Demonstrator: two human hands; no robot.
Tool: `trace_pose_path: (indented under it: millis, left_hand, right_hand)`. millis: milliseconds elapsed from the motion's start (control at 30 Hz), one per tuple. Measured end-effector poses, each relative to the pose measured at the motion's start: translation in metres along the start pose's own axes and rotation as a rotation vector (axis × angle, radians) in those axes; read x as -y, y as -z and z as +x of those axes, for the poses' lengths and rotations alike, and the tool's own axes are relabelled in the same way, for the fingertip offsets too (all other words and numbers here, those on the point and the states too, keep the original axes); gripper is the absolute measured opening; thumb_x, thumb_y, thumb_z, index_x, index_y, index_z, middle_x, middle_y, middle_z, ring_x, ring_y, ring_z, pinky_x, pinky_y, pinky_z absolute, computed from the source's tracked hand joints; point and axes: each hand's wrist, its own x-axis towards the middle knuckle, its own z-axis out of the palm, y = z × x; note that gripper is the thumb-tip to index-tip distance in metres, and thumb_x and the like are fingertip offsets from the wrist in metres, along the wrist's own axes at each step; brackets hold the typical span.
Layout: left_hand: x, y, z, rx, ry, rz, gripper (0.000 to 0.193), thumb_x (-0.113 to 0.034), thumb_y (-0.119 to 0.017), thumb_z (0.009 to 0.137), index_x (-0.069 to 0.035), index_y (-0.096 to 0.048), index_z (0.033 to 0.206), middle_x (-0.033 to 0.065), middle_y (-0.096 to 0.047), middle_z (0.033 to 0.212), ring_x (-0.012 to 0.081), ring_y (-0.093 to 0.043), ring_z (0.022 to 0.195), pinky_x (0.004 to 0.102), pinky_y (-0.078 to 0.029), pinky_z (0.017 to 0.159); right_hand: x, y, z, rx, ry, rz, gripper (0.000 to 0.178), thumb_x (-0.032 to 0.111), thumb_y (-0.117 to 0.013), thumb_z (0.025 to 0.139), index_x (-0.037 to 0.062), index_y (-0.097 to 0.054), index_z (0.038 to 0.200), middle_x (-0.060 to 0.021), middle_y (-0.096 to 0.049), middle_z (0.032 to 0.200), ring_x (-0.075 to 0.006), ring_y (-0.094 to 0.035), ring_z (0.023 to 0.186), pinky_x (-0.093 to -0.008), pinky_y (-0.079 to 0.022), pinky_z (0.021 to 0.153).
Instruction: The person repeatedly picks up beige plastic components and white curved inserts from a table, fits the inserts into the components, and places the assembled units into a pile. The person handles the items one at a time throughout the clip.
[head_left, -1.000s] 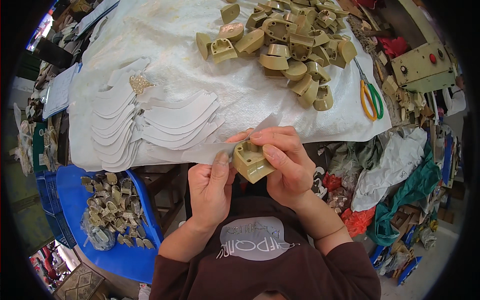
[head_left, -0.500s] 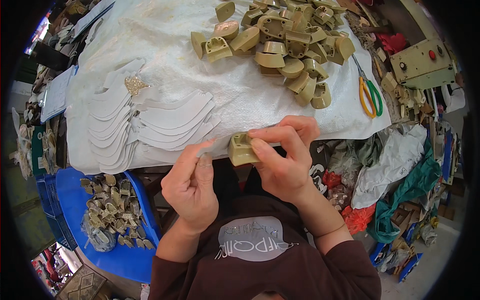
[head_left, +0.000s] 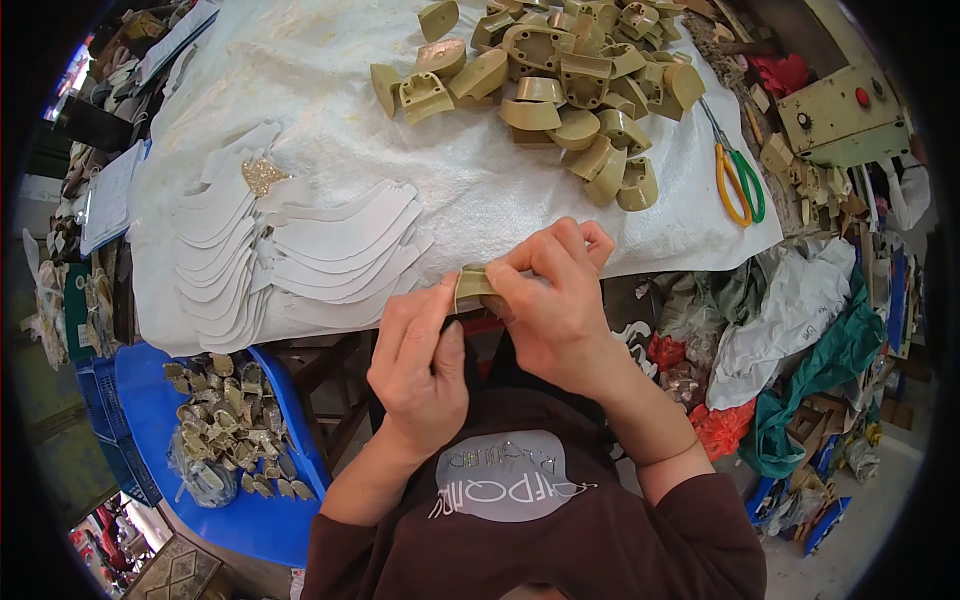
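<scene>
A small olive-tan shoe heel is held between my hands just off the table's near edge. My right hand grips it from the right, its thumb lying across the heel. From the left, the closed fingertips of my left hand press against the heel's side, with the thumb slightly below. The pale covering piece at the heel is mostly hidden by my fingers. Overlapping white-backed cut pieces lie fanned out left of my hands, with one gold glitter patch showing among them. A pile of bare shoe heels sits at the far side.
A white woven sheet covers the table. Scissors with orange and green handles lie at its right edge. On the lower left, a blue chair carries several glittery heels. Plastic bags and a control box are at right.
The heel has turned between my hands, so its hollow top no longer shows. My left hand has moved right, up against it, and the strip that stretched between them is now mostly hidden.
</scene>
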Motion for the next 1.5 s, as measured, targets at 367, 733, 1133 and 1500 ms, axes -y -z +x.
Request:
trace_pose_path:
  millis: [367,733,1133,1500]
  left_hand:
    - [0.015,0.005,0.013,0.082,-0.17,-0.092,0.012,-0.01,-0.07,0.081,-0.002,-0.062,0.086,0.0046,-0.051,0.068,0.0202,-0.047,0.066,0.0267,-0.039,0.058]
    - [0.012,0.021,0.014,-0.003,-0.346,0.077,0.032,0.007,-0.074,0.059,-0.008,-0.062,0.084,0.0027,-0.051,0.074,0.0231,-0.047,0.074,0.0316,-0.039,0.064]
    - [0.0,0.016,0.017,-0.077,-0.202,-0.366,0.035,0.01,-0.072,0.064,-0.008,-0.06,0.091,0.0095,-0.058,0.089,0.0322,-0.058,0.092,0.0365,-0.049,0.077]
    - [0.003,0.011,0.015,0.124,-0.475,0.176,0.028,0.0,-0.067,0.06,-0.004,-0.059,0.086,0.0089,-0.06,0.09,0.0232,-0.059,0.071,0.0308,-0.034,0.054]
  right_hand:
    - [-0.006,0.004,-0.003,0.158,-0.049,0.556,0.035,0.001,-0.072,0.064,0.0072,-0.058,0.096,-0.0047,-0.05,0.081,-0.023,-0.048,0.081,-0.0376,-0.028,0.079]
    - [-0.002,0.001,0.0,-0.013,0.117,0.273,0.035,0.01,-0.076,0.065,0.0083,-0.06,0.096,-0.0017,-0.062,0.104,-0.0213,-0.051,0.086,-0.0407,-0.031,0.081]
    - [0.023,-0.012,-0.025,-0.236,-0.755,1.22,0.027,0.02,-0.052,0.097,-0.0036,-0.05,0.111,-0.0073,-0.062,0.093,-0.0122,-0.059,0.086,-0.0268,-0.049,0.077]
    - [0.026,0.004,-0.028,-0.054,-0.724,1.324,0.028,0.015,-0.039,0.1,-0.0061,-0.052,0.114,-0.0216,-0.059,0.118,-0.0229,-0.062,0.101,-0.034,-0.049,0.09]
